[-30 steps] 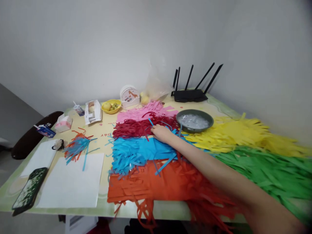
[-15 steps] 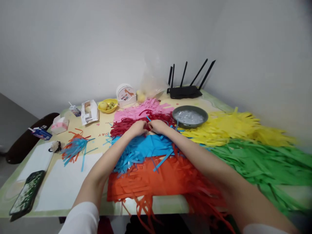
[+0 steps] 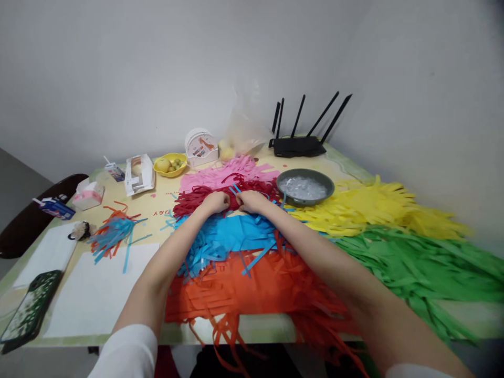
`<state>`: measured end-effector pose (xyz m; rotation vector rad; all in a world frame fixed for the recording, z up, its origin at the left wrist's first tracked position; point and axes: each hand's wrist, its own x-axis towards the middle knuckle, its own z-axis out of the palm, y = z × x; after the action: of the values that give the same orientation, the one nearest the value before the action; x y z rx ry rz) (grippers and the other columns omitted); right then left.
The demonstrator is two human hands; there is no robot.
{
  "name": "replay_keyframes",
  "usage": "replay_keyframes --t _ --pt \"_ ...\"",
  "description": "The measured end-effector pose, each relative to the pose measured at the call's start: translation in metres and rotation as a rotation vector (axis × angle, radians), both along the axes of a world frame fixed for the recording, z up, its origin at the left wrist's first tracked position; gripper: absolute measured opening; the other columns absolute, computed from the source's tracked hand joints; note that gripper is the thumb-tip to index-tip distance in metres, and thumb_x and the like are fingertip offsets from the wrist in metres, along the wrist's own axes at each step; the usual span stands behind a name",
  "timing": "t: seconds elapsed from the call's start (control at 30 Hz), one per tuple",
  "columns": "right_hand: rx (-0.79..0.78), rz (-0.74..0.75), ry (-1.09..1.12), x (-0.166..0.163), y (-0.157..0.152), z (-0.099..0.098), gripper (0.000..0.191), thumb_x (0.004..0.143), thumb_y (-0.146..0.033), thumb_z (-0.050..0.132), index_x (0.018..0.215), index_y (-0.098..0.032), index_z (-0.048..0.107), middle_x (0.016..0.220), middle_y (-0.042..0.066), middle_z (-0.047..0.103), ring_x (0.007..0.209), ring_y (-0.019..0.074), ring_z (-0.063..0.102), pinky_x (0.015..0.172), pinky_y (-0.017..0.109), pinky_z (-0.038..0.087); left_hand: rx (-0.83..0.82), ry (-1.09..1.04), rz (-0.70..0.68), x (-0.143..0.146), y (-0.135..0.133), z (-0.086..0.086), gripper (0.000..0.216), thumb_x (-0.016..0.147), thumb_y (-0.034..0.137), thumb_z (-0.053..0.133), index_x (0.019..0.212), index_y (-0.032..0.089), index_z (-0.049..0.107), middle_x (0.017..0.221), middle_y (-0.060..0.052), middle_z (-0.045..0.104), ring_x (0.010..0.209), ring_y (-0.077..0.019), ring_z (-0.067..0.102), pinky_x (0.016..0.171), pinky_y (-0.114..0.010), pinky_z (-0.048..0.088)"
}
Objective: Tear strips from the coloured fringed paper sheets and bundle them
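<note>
Over a bunch of dark red fringed tissue paper (image 3: 192, 202), my left hand (image 3: 217, 202) and my right hand (image 3: 251, 202) are close together with fingers closed. A thin blue paper strip (image 3: 236, 187) juts up by my right fingertips. What my left fingers pinch is too small to make out. Just below the hands lies blue fringed paper (image 3: 226, 231), and nearer to me is orange-red fringed paper (image 3: 244, 289). Pink fringed paper (image 3: 232, 173) spreads behind the dark red.
A grey bowl (image 3: 305, 198) of clear shiny pieces stands right of my hands. Yellow paper (image 3: 366, 205) and green paper (image 3: 425, 262) cover the right side. Behind is a black router (image 3: 299, 147). On the left lie an orange-blue tassel (image 3: 114, 233), white sheets (image 3: 98, 294) and a phone (image 3: 31, 307).
Both hands stay over the dark red paper, with a slightly wider gap between them. The whole view has shifted a little.
</note>
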<state>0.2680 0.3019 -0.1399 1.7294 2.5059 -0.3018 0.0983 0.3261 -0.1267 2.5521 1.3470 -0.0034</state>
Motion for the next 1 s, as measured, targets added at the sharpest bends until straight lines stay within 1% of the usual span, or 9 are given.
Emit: replay_keyframes --t 0.1,0.3,0.4,0.47,0.57,0.67,0.8,0.87,1.0 --pt "-0.009 0.012 0.026 0.002 0.0 0.004 0.032 0.09 -0.041 0.061 0.109 -0.015 0.064 0.102 0.006 0.068 0.093 0.0188 0.065 0.084 0.039 0.052 -0.005 0.023 0.008 0.002 0.0 0.005 0.021 0.076 0.02 0.057 0.084 0.017 0.076 0.083 -0.007 0.074 0.076 -0.0194 0.066 0.072 -0.026 0.048" --pt "0.009 -0.011 0.04 0.003 0.001 0.007 0.029 0.095 -0.039 0.053 0.106 -0.015 0.065 0.103 0.006 0.069 0.093 0.018 0.065 0.086 0.04 0.051 -0.03 0.041 0.019 0.005 0.0 0.011 0.019 0.075 0.023 0.059 0.08 0.017 0.077 0.077 -0.007 0.074 0.074 -0.0205 0.066 0.07 -0.026 0.048" --pt "0.053 -0.025 0.047 0.001 -0.003 0.006 0.026 0.096 -0.033 0.051 0.109 -0.017 0.066 0.106 0.008 0.07 0.096 0.0194 0.065 0.087 0.037 0.05 -0.029 0.034 0.044 0.006 0.002 0.01 0.019 0.075 0.023 0.06 0.08 0.016 0.076 0.079 -0.008 0.074 0.075 -0.0204 0.066 0.07 -0.026 0.048" --pt "0.101 -0.031 0.052 -0.001 -0.008 0.006 0.026 0.095 -0.028 0.049 0.111 -0.018 0.067 0.111 0.01 0.069 0.103 0.0213 0.064 0.088 0.032 0.048 -0.026 0.024 0.069 0.005 0.003 0.007 0.019 0.075 0.022 0.059 0.082 0.016 0.076 0.082 -0.008 0.074 0.076 -0.02 0.066 0.07 -0.025 0.048" --pt "0.162 -0.038 0.045 -0.002 -0.017 0.006 0.027 0.094 -0.023 0.048 0.108 -0.014 0.069 0.115 0.014 0.068 0.11 0.0243 0.061 0.09 0.029 0.046 -0.029 0.008 0.099 0.003 0.005 0.003 0.019 0.075 0.018 0.059 0.085 0.015 0.076 0.084 -0.007 0.074 0.075 -0.0185 0.066 0.07 -0.025 0.048" --pt "0.188 -0.053 0.027 -0.002 -0.022 0.007 0.029 0.094 -0.021 0.045 0.104 -0.013 0.071 0.112 0.017 0.068 0.109 0.025 0.061 0.09 0.03 0.045 -0.035 -0.006 0.112 0.001 0.005 -0.001 0.018 0.074 0.018 0.061 0.084 0.015 0.075 0.082 -0.006 0.074 0.073 -0.0172 0.065 0.069 -0.024 0.048" --pt "0.194 -0.068 0.005 -0.002 -0.021 0.008 0.028 0.095 -0.022 0.045 0.101 -0.014 0.071 0.109 0.016 0.069 0.106 0.0244 0.062 0.087 0.031 0.047 -0.021 -0.037 0.109 0.0 0.003 -0.003 0.023 0.075 0.031 0.067 0.092 0.016 0.074 0.088 -0.006 0.074 0.077 -0.0184 0.065 0.069 -0.024 0.048" --pt "0.19 -0.066 -0.007 -0.002 -0.02 0.008 0.027 0.096 -0.024 0.047 0.1 -0.013 0.07 0.108 0.015 0.069 0.104 0.0239 0.063 0.087 0.034 0.048 -0.016 -0.046 0.097 0.0 0.001 -0.001 0.025 0.076 0.036 0.066 0.092 0.017 0.074 0.09 -0.006 0.074 0.08 -0.0188 0.066 0.071 -0.025 0.049" --pt "0.175 -0.059 -0.028 -0.003 -0.017 0.005 0.027 0.096 -0.034 0.052 0.103 -0.012 0.067 0.107 0.01 0.068 0.103 0.0212 0.063 0.09 0.04 0.049 -0.021 -0.037 0.067 0.003 -0.001 0.003 0.021 0.079 0.032 0.062 0.087 0.017 0.075 0.087 -0.005 0.075 0.078 -0.0176 0.066 0.072 -0.024 0.048"
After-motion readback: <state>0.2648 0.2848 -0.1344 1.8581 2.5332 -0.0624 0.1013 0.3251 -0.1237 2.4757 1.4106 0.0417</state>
